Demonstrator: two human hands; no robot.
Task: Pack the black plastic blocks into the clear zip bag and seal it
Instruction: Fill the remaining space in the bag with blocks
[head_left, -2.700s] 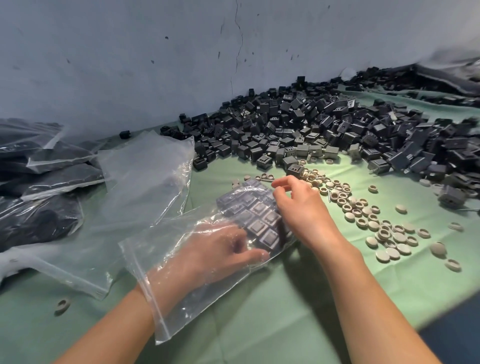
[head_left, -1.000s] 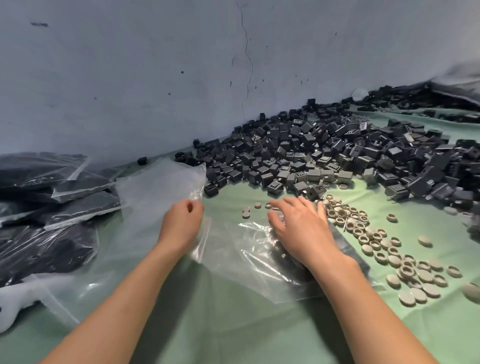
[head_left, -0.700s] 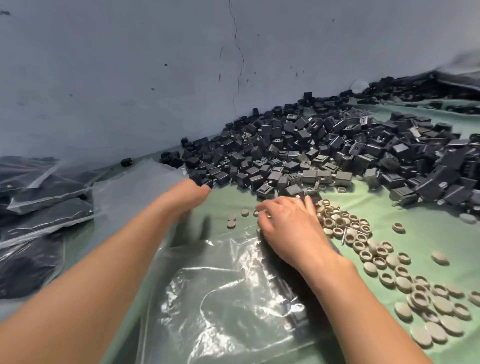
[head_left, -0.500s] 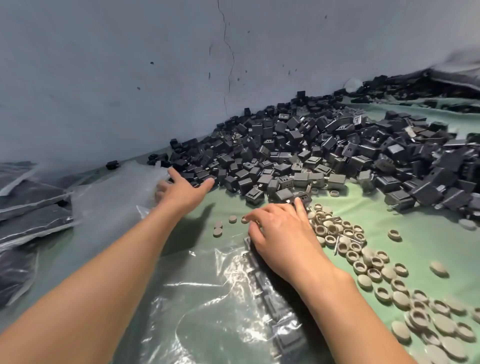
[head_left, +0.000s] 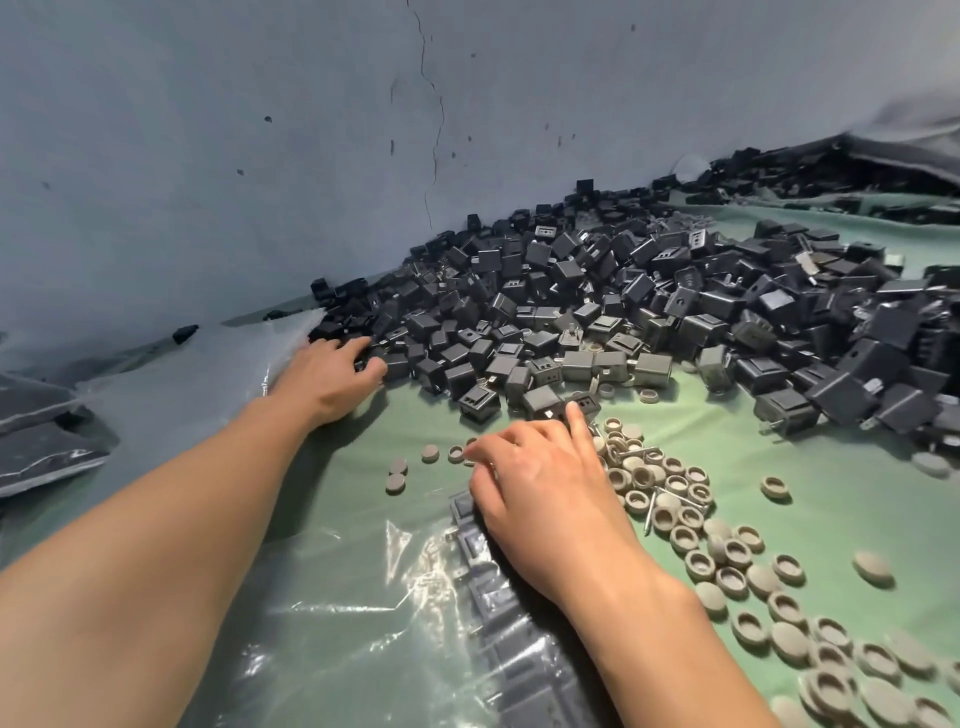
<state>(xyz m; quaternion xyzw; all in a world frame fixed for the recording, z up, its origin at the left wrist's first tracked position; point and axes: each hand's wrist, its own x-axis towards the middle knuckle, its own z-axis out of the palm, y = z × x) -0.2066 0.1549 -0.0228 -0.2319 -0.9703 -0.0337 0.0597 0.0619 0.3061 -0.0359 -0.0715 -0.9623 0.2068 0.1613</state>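
Nearby, grey caps (head_left: 641, 475) beside right hand (head_left: 540, 499), filled bags (head_left: 36, 452)

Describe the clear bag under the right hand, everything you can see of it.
The clear bag is thin, glossy, crinkled plastic lying flat on the green cloth, its near end cut off by the picture's lower edge. Black blocks sit inside in a tidy row along its right side. The right hand rests palm down on its far end, over those blocks. Its zip strip cannot be made out.
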